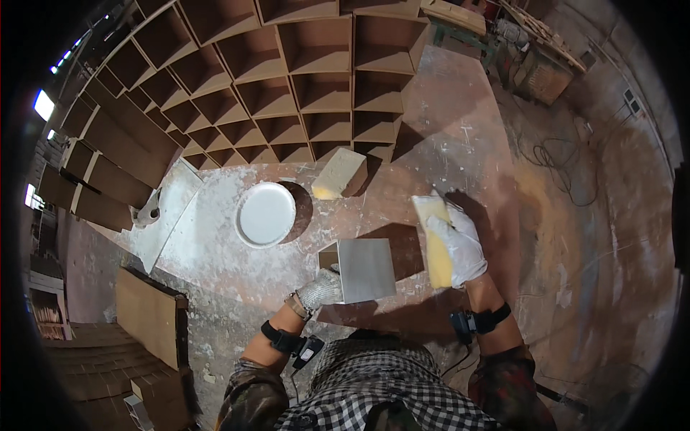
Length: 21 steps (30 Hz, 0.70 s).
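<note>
My left hand [320,289], in a grey knit glove, grips the left side of a small open-sided box [367,271] with a smooth grey face turned up. My right hand [463,244], in a white glove, is closed round a long yellow sponge-like block [438,258] with a whitish far end. That block is held to the right of the box, apart from it. Beyond the box lies a pale beige block [341,171] with a yellow near end. A round white tub or dish [266,215] with a raised rim sits to its left.
Rows of open brown box compartments [323,93] stand along the table's far side. White-smeared sheets [169,212] lie at the table's left, with more brown boxes [108,172] beyond. A brown panel stack [149,309] stands lower left. A cable [560,165] lies on the floor at right.
</note>
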{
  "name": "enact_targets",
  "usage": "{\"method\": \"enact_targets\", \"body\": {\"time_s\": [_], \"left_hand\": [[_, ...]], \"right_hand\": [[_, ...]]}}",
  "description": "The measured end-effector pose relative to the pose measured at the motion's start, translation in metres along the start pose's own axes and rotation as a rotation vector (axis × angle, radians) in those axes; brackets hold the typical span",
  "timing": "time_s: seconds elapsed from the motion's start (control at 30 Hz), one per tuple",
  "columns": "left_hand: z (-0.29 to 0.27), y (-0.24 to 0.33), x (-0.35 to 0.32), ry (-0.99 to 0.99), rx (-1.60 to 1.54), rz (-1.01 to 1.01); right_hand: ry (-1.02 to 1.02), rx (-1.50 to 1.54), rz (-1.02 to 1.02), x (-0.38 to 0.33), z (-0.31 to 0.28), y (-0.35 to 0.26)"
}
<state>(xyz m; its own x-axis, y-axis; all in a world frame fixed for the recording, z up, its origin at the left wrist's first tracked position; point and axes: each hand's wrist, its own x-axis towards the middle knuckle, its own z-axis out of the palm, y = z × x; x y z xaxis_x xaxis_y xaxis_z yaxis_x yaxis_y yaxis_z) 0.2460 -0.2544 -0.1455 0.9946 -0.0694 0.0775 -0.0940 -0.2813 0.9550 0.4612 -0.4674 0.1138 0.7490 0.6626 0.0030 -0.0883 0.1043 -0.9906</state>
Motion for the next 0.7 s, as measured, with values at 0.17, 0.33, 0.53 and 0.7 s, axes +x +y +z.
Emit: {"method": "enact_targets", "body": {"time_s": [0.17, 0.33, 0.53, 0.7], "left_hand": [[-0.004, 0.014, 0.022, 0.131, 0.510, 0.311], [-0.028, 0.101, 0.055, 0.106, 0.913, 0.383], [-0.052, 0.119, 0.058, 0.064, 1.053, 0.511], [-0.099, 0.174, 0.063, -0.221, 1.173, -0.110]], "right_hand": [[-0.186, -0.896, -0.286, 0.005, 0.071, -0.026], [-0.175, -1.103, -0.431, -0.022, 0.096, -0.011], [-0.366, -1.187, -0.637, -0.092, 0.081, 0.001], [-0.382, -0.903, -0.698, -0.078, 0.044, -0.027]]}}
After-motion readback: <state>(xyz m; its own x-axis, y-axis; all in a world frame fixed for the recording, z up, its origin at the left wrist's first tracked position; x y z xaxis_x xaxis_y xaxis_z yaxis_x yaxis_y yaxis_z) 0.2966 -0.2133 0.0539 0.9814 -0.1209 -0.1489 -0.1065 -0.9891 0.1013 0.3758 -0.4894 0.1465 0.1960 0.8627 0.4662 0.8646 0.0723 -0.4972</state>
